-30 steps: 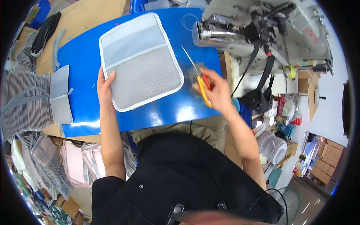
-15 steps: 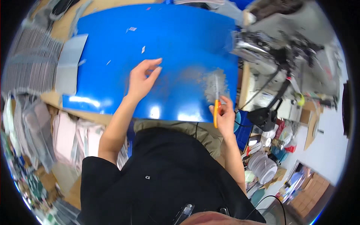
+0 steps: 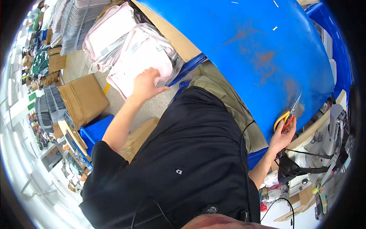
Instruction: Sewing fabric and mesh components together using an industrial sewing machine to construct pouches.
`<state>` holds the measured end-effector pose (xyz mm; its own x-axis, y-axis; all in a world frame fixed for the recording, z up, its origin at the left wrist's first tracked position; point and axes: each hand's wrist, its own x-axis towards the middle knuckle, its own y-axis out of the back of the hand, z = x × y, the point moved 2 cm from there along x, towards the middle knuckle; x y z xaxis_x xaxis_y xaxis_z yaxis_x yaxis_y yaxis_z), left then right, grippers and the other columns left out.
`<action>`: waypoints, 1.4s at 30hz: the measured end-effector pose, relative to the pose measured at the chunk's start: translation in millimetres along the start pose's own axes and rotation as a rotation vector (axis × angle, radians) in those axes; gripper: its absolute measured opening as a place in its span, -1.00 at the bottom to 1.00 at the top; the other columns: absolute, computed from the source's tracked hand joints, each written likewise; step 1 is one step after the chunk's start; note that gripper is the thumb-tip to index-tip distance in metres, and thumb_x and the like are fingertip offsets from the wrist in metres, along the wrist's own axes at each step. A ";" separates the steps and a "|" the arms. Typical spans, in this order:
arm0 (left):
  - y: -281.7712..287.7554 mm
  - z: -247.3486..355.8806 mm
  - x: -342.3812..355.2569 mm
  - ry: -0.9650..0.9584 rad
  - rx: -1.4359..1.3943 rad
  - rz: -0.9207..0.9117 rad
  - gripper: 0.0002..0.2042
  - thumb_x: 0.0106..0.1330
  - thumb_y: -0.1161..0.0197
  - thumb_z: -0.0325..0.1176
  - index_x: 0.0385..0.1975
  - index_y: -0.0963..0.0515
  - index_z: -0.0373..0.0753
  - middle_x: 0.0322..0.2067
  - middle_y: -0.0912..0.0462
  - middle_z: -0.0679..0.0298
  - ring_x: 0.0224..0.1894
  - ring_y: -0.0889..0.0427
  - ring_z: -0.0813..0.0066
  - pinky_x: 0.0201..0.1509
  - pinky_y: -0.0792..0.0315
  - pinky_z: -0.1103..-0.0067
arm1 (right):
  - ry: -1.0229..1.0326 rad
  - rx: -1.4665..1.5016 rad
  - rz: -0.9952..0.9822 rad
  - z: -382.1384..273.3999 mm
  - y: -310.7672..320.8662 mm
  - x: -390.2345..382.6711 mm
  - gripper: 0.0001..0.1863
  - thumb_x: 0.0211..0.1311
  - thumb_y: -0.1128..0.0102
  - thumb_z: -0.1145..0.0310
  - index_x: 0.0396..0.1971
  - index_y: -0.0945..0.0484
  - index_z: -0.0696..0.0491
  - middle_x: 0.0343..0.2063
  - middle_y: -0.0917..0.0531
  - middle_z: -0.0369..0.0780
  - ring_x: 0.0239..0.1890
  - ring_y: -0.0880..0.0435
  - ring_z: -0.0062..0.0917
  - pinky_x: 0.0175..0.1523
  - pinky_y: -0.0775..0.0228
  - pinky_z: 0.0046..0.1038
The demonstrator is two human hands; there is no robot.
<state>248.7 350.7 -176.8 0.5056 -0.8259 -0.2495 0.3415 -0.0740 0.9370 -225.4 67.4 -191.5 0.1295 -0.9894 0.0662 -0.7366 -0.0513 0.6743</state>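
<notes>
Cropped blue tabletop point(image 3: 305, 53), right edge: your right hand point(image 3: 283, 138) grips red-and-yellow-handled scissors point(image 3: 291, 113); spread left hand point(image 3: 145, 84) part-hides pale-pink fabric point(image 3: 148, 57).

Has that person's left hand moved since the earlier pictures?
Yes. Judged against the blue table, the left hand went from above it to left beyond its near edge, by the pale pink bundle.

black short-sleeved top point(image 3: 187, 147) | small white mark point(image 3: 178, 171) | thin black cable point(image 3: 152, 198)
</notes>
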 end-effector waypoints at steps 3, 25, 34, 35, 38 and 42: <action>-28.2 -14.2 4.7 -0.090 0.087 -0.069 -0.75 0.17 -0.46 -0.24 -0.31 -0.54 -0.19 -0.33 -0.57 0.18 -0.27 -0.65 0.09 -0.20 -0.55 0.29 | -0.001 -0.091 0.028 -3.7 -1.9 1.5 -0.42 0.41 -0.30 0.46 0.38 -0.39 0.17 0.09 -0.60 -0.09 0.10 -0.63 -0.42 0.17 -0.48 -0.41; -62.0 274.4 85.2 -1.636 -0.267 -0.509 -0.74 0.14 -0.31 -0.34 -0.16 -0.64 -0.19 0.23 -0.61 0.32 0.48 -0.36 0.24 0.61 0.10 -0.07 | 0.480 -0.229 -0.029 -114.9 -92.0 78.5 -0.55 0.16 -0.42 0.36 0.09 -0.64 0.07 0.10 -0.63 -0.09 0.17 -0.59 -0.12 0.26 -0.43 -0.17; 8.3 157.2 236.1 -0.882 -0.296 0.380 -0.74 0.21 -0.35 -0.33 -0.10 -0.63 -0.20 0.16 -0.62 0.01 0.16 -0.61 -0.02 0.14 -0.54 0.25 | 0.413 -0.338 0.006 -94.1 -120.5 101.0 -0.82 0.40 -0.25 0.20 -0.33 -0.69 -0.03 -0.39 -0.68 -0.25 -0.26 -0.70 -0.30 -0.22 -0.54 -0.22; 38.3 139.8 258.9 -0.740 -0.157 0.582 -0.64 0.23 -0.33 -0.34 0.04 -0.59 -0.19 0.21 -0.58 -0.02 0.18 -0.61 -0.03 0.18 -0.53 0.21 | 0.388 -0.348 0.008 -90.6 -118.1 101.2 -0.80 0.41 -0.24 0.19 -0.33 -0.68 -0.03 -0.39 -0.69 -0.26 -0.28 -0.71 -0.30 -0.23 -0.55 -0.22; 48.6 3.8 325.7 -0.189 0.153 0.616 -0.52 0.17 -0.31 -0.26 0.14 -0.56 -0.18 0.22 -0.57 -0.06 0.12 -0.64 -0.08 0.18 -0.54 0.17 | 0.374 -0.328 -0.006 -95.7 -120.2 101.8 -0.80 0.42 -0.23 0.18 -0.34 -0.68 -0.04 -0.38 -0.70 -0.26 -0.30 -0.72 -0.29 -0.23 -0.55 -0.23; 85.1 -45.2 345.5 -0.097 0.199 0.575 -0.67 0.18 -0.25 -0.32 -0.05 -0.72 -0.18 -0.25 -0.76 0.04 -0.21 -0.75 0.01 -0.04 -0.61 0.21 | 0.292 -0.223 -0.015 -96.7 -120.7 103.3 -0.78 0.40 -0.25 0.15 -0.24 -0.71 -0.02 -0.31 -0.72 -0.23 -0.25 -0.72 -0.26 -0.19 -0.56 -0.26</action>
<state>488.2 84.4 -194.4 0.4876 -0.8108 0.3238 -0.1238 0.3029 0.9449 -58.9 -15.5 -195.0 0.3471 -0.9065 0.2404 -0.5746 -0.0030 0.8184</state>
